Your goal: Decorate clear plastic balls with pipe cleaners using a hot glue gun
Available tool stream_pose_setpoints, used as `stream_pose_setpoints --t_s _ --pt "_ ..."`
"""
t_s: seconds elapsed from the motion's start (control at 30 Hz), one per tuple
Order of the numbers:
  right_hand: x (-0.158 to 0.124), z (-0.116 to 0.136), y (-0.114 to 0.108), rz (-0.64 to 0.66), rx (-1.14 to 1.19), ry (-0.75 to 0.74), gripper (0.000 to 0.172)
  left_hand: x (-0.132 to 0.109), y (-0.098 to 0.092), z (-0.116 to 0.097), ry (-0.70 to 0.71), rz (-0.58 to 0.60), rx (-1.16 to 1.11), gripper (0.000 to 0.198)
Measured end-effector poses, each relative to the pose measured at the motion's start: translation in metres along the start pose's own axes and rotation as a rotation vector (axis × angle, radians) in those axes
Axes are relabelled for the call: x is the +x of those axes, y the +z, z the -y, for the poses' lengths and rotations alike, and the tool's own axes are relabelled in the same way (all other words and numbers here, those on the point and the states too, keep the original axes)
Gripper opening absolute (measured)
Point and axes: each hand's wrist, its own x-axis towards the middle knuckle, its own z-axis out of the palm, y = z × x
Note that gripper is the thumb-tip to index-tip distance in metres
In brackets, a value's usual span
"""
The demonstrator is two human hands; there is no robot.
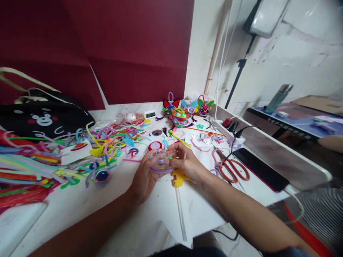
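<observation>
A clear round piece with a purple rim (160, 165) is held between both hands over the middle of the table. My left hand (147, 175) grips its left side, the fingers wrapped round it. On its right side, my right hand (184, 160) has thumb and fingers pinched at the rim near a small green bit. Just beyond lies a red and white round piece (155, 146). A yellow glue gun (178, 177) with a clear glue stick pointing toward me lies beneath my right hand.
Coloured pipe cleaners (34, 169) pile up at the left, before a black bag (43, 117). Finished colourful animal heads (180, 117) stand at the back. Orange-handled scissors (230, 169), a phone (261, 169) and a power strip (229, 132) lie right. A person's arm (332, 142) shows far right.
</observation>
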Motion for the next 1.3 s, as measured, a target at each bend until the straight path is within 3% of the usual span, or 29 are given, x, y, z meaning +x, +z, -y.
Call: stream_pose_setpoints --t_s 0.53,0.97,1.3 --pt "-0.001 0.007 -0.001 -0.012 -0.048 -0.060 0.050 0.000 0.000 -0.001 0.007 0.037 0.000 0.026" --pt "-0.005 0.018 -0.002 0.008 -0.044 -0.031 0.058 -0.005 0.008 -0.014 0.056 0.004 0.057 0.057" --pt "0.001 0.010 0.000 0.019 -0.016 -0.026 0.058 -0.009 0.002 -0.010 0.044 0.044 0.082 0.052"
